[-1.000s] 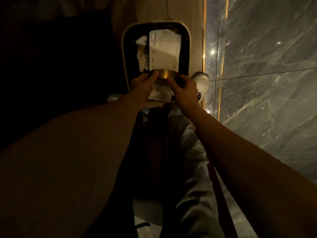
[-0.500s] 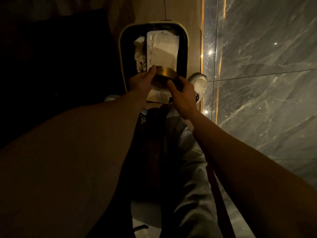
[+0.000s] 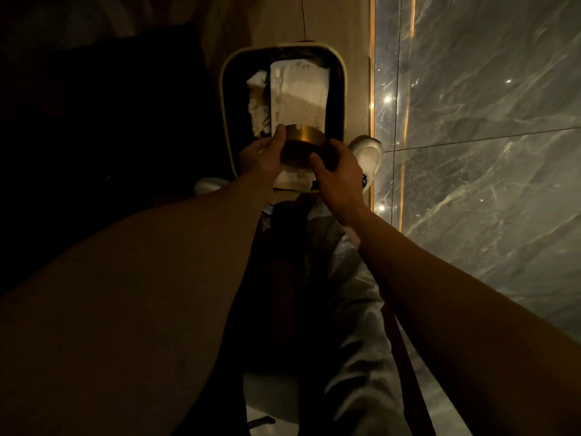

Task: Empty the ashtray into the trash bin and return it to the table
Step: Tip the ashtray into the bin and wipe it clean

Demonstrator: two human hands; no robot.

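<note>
Ashtray: round, brass-coloured, tilted with its mouth turned away toward the bin; notched rim uppermost. Held above the near half of the bin opening, clear of the rim.

Left hand: closed on the ashtray's left side, thumb laid over the top rim, fingers hidden beneath.

Right hand: closed on the ashtray's near right side, thumb pressed against the wall, other fingers curled around the far side, mostly out of sight. Ashtray pinched between both hands.

Bin: rounded rectangular, pale rim, dark liner, on the floor directly ahead. Contents: flat white sheet speckled with dark flecks, crumpled white paper at its left, more paper under the hands.

Edges and room: bin's near rim hidden beneath the hands. Wooden floor strip at the bin's right, then a lit gold trim line and a glossy grey marble surface. Left of the bin, deep shadow; nothing to be made out. White shoe just beside the bin's near right corner; second shoe at its near left corner. Grey trouser leg below, between the forearms. Open space above the bin's far half.
</note>
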